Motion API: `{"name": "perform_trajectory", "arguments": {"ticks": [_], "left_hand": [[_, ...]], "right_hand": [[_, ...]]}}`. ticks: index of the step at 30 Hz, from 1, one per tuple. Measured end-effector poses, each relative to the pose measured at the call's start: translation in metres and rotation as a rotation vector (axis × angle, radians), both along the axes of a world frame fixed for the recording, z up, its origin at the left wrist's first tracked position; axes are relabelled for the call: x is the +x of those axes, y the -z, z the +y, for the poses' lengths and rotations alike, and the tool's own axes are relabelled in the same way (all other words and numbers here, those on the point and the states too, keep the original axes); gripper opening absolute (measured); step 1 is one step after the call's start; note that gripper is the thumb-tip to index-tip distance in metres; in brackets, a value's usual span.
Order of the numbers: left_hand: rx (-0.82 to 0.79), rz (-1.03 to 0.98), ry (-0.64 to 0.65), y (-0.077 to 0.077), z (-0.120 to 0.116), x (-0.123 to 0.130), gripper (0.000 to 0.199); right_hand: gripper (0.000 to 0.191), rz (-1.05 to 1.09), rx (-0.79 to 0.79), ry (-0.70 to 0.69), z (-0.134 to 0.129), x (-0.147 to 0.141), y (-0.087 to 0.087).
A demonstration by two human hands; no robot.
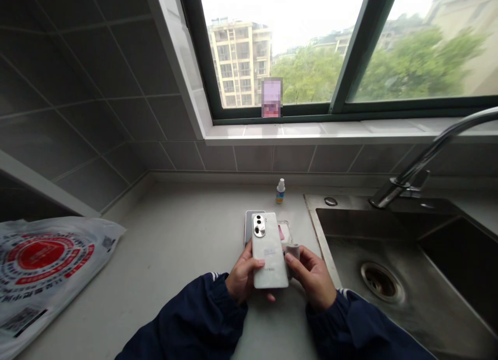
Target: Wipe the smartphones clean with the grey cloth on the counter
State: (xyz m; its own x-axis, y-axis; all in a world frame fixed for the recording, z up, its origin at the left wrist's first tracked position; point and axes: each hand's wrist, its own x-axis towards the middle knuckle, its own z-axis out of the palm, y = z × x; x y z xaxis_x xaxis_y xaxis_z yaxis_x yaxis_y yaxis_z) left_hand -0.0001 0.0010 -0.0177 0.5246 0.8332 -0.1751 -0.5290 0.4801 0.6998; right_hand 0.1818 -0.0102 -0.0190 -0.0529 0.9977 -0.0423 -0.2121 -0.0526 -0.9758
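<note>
Navy sleeves (194, 313) with white stripes near the cuffs, closest to view, nearer than the phone (269, 266). Left hand (241, 274) clamped on the phone at its left edge, thumb across the pale back, one fingertip showing past the near end. Phone held back side up above the counter (187, 235), round silver camera lenses at the far left corner. Right hand (313, 277) just to the right of the phone, thumb and fingers pinched together on a small grey cloth (292, 252); contact between cloth and phone impossible to tell. Partly hidden behind the phone, a dark flat slab (249, 226) on the left and a clear case (287, 230) with something pink on the right. Beyond the phone, a small white bottle (280, 191), upright, with a blue and yellow label. Well left of the phone, a plastic bag (50, 266) with red print. Right of the phone, a steel sink (350, 256) and curved tap (412, 165). Farther beyond the phone, a green-framed window (311, 64), with trees and buildings outside.
</note>
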Motion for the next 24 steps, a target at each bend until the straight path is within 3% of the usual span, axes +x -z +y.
{"name": "perform_trajectory", "arguments": {"ticks": [4,9,14,18,22,24], "left_hand": [[-0.063,-0.064,-0.032,-0.001,0.001,0.003,0.074],[-0.13,-0.095,-0.162,-0.002,0.002,0.009,0.064],[-0.12,-0.11,0.01,-0.001,0.003,0.008,0.072],[-0.068,-0.116,0.027,-0.001,0.003,0.005,0.082],[-0.044,-0.151,0.081,-0.005,0.001,0.007,0.082],[-0.032,-0.188,0.037,-0.009,0.0,0.009,0.076]], "right_hand": [[0.035,-0.082,0.051,0.002,-0.001,-0.001,-0.004],[0.033,-0.214,0.141,0.047,0.0,0.001,-0.005],[0.023,-0.399,0.318,0.209,-0.001,0.004,-0.007],[0.012,-0.527,0.436,0.342,-0.001,0.01,-0.01],[0.015,-0.61,0.558,0.261,-0.005,0.009,-0.01],[0.02,-0.652,0.646,0.163,-0.008,0.005,-0.008]]}}
